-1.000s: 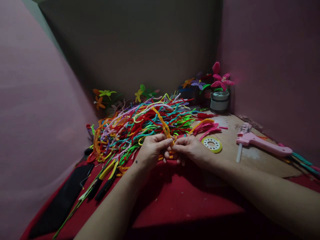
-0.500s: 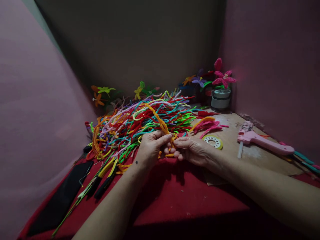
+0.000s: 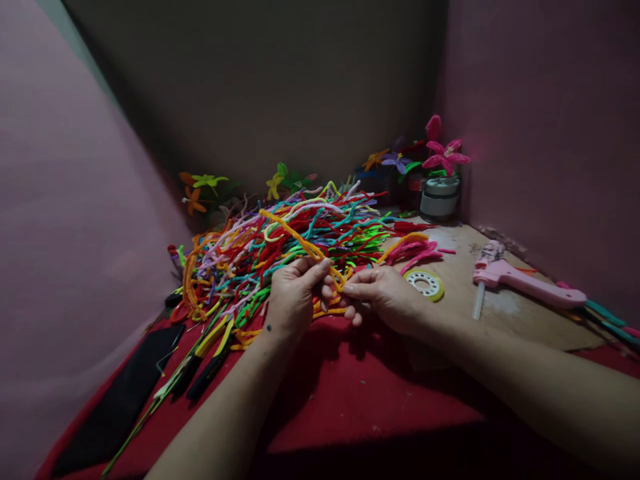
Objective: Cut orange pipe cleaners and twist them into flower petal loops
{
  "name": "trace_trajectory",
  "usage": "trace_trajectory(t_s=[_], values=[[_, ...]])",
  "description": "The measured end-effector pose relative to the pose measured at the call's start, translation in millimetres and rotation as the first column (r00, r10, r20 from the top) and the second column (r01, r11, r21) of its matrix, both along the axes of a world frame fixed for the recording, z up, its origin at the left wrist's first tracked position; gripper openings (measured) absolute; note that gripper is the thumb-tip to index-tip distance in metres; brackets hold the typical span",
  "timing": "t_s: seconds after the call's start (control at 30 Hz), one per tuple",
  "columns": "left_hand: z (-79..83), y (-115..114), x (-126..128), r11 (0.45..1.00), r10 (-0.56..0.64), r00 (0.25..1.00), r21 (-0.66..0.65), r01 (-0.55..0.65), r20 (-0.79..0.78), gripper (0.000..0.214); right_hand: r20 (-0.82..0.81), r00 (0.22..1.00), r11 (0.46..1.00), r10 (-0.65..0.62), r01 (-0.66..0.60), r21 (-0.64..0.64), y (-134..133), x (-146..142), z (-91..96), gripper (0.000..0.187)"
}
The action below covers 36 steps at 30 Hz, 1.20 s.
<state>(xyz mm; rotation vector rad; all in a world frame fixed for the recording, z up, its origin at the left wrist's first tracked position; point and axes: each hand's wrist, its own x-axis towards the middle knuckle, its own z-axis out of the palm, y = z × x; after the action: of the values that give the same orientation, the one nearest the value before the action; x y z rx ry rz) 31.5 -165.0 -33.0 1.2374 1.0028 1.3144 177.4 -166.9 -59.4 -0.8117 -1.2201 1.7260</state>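
An orange pipe cleaner (image 3: 295,235), twisted together along part of its length, stretches up and to the left from between my hands. My left hand (image 3: 297,293) pinches it between thumb and fingers. Close beside, the thumb and forefinger of my right hand (image 3: 377,293) grip its lower end, where the strands form a small loop. Behind both hands lies a big heap of pipe cleaners (image 3: 320,223) in many colours. More orange pieces (image 3: 330,310) rest on the red cloth (image 3: 360,400) just under my fingers.
Pliers with yellow-and-black handles (image 3: 213,343), a green stem (image 3: 133,427) and a flat black object (image 3: 120,400) lie at left. A roll of tape (image 3: 425,285) and a pink glue gun (image 3: 520,280) rest on a board at right. Pipe-cleaner flowers (image 3: 447,158) stand at the back.
The free end of the orange pipe cleaner has swung left and lies flatter. My left hand has shifted slightly left, widening the gap between the hands and showing the loop.
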Motion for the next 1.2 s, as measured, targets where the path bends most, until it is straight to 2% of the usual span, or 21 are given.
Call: trace_trajectory(t_s=[0.07, 0.1, 0.2, 0.27, 0.33, 0.4, 0.57, 0.63, 0.73, 0.8, 0.93, 1.0, 1.07, 1.13, 1.2], values=[[0.6, -0.5, 0.1, 1.0, -0.004, 1.0, -0.002, 0.004, -0.021, 0.022, 0.104, 0.994, 0.984, -0.044, 0.025, 0.177, -1.3, -0.8, 0.2, 0.014], [0.7, -1.0, 0.8, 1.0, -0.009, 1.0, -0.008, 0.009, -0.029, 0.023, 0.175, 0.981, 0.956, -0.089, 0.034, 0.291, -1.9, -1.3, 0.1, 0.015], [0.6, -3.4, 4.3, 0.999, -0.03, 0.999, -0.036, 0.029, -0.025, 0.023, 0.381, 0.871, 0.81, -0.309, 0.031, 0.585, -3.9, -2.8, -0.6, 0.01], [0.4, -4.9, 6.5, 0.997, -0.044, 0.999, -0.07, 0.043, -0.012, 0.024, 0.458, 0.779, 0.74, -0.428, 0.011, 0.673, -5.2, -3.4, -1.2, 0.015], [0.3, -5.5, 7.9, 0.995, -0.042, 0.999, -0.091, 0.04, -0.019, 0.023, 0.489, 0.738, 0.714, -0.465, -0.013, 0.7, -6.5, -3.6, -1.7, 0.02], [0.2, -5.4, 8.3, 0.996, -0.026, 0.999, -0.085, 0.023, -0.043, 0.022, 0.499, 0.734, 0.71, -0.46, -0.033, 0.703, -7.7, -3.8, -2.0, 0.022], [-1.4, -4.3, 7.3, 0.999, -0.026, 0.998, -0.043, 0.023, -0.057, 0.021, 0.518, 0.732, 0.717, -0.443, -0.059, 0.695, -10.8, -5.0, -0.6, 0.024], [-2.0, -4.4, 7.0, 0.998, -0.027, 0.999, -0.051, 0.025, -0.038, 0.021, 0.481, 0.765, 0.725, -0.428, -0.026, 0.688, -11.6, -5.5, 1.0, 0.023], [-1.7, -4.9, 6.2, 0.997, -0.047, 0.998, -0.068, 0.043, -0.046, 0.021, 0.407, 0.852, 0.808, -0.33, 0.032, 0.588, -11.3, -5.1, 3.4, 0.026], [-1.0, -4.7, 4.9, 0.989, -0.125, 0.988, -0.091, 0.117, -0.087, 0.02, 0.373, 0.896, 0.882, -0.242, 0.043, 0.47, -10.1, -4.1, 3.9, 0.028], [0.7, -2.9, -0.3, 0.964, -0.25, 0.945, -0.149, 0.222, -0.21, 0.021, 0.252, 0.967, 0.976, -0.025, -0.031, 0.215, -5.6, -0.9, 0.8, 0.023], [1.4, -1.3, -3.5, 0.969, -0.225, 0.947, -0.151, 0.194, -0.229, 0.022, 0.083, 0.989, 0.988, 0.121, -0.128, 0.082, -2.7, 0.7, -1.8, 0.019], [1.7, 0.1, -6.3, 0.975, -0.192, 0.959, -0.149, 0.163, -0.21, 0.022, -0.095, 0.972, 0.977, 0.213, -0.215, -0.009, 0.1, 1.8, -4.0, 0.02], [1.4, 0.9, -8.1, 0.979, -0.174, 0.968, -0.136, 0.15, -0.182, 0.022, -0.195, 0.951, 0.967, 0.239, -0.25, -0.035, 2.0, 2.1, -5.4, 0.022], [0.5, 1.0, -8.3, 0.98, -0.179, 0.971, -0.119, 0.162, -0.157, 0.022, -0.218, 0.947, 0.969, 0.235, -0.246, -0.024, 2.4, 1.7, -5.4, 0.024]])
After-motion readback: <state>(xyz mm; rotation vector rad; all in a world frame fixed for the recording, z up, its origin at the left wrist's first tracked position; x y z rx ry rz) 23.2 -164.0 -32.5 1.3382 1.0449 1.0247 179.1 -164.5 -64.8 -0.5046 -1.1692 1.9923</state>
